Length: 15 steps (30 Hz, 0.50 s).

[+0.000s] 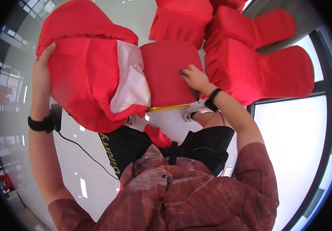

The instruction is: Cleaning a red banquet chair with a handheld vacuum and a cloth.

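A red fabric chair cover [70, 69] is bunched over the backrest end of a chair at the left, its pale underside [131, 78] turned outward. My left hand [45, 56] grips the cover's outer left edge, thumb on top and the other fingers hidden behind the cloth. To the right of the cover lies the bare seat [170, 72], red and dotted, with a gold metal frame bar [168, 108] along its near edge. Above the seat's right part, my right hand [196, 77] is closed around a small dark object [183, 72], too blurred to name.
Several chairs in red covers stand close by, one [241, 69] right beside the seat and another [180, 17] beyond it. A piece of red cloth [157, 135] hangs between my legs. A cable [88, 156] runs from my left wrist device. Bright window panels [293, 130] border the right side.
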Available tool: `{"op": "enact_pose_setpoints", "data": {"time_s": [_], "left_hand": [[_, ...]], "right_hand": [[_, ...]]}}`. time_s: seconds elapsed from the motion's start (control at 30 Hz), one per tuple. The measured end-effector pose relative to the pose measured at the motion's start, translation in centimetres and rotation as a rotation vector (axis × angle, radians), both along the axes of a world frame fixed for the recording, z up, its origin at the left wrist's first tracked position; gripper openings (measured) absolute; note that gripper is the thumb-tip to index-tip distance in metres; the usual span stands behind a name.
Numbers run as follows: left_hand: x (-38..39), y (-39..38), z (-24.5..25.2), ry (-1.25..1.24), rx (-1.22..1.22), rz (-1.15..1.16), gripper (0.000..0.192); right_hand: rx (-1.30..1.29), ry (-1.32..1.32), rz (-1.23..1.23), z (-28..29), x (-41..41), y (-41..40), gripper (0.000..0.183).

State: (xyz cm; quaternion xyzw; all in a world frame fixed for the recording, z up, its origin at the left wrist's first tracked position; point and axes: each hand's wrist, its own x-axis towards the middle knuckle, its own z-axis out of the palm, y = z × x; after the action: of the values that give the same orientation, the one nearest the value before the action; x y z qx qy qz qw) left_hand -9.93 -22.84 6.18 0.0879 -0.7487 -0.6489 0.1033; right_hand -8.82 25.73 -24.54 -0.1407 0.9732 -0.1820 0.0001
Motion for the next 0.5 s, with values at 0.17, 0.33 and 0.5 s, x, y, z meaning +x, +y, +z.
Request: {"op": "enact_pose_setpoints", "data": {"time_s": [0.17, 0.33, 0.5], "left_hand": [[0.0, -0.2, 0.0, -0.025, -0.045, 0.046, 0.048], [-0.3, -0.7, 0.0, -0.058, -0.050, 0.044, 0.053], [-0.1, -0.9, -0.1, -0.075, 0.002, 0.026, 0.059]], "right_hand": [[0.147, -0.144, 0.018, -3.1, -2.4, -15.9, 0.026], [0.126, 0.135, 0.125, -7.5, -1.0, -19.9, 0.036], [0.066, 0.217, 0.085, -8.5, -0.3, -14.5, 0.048]]}}
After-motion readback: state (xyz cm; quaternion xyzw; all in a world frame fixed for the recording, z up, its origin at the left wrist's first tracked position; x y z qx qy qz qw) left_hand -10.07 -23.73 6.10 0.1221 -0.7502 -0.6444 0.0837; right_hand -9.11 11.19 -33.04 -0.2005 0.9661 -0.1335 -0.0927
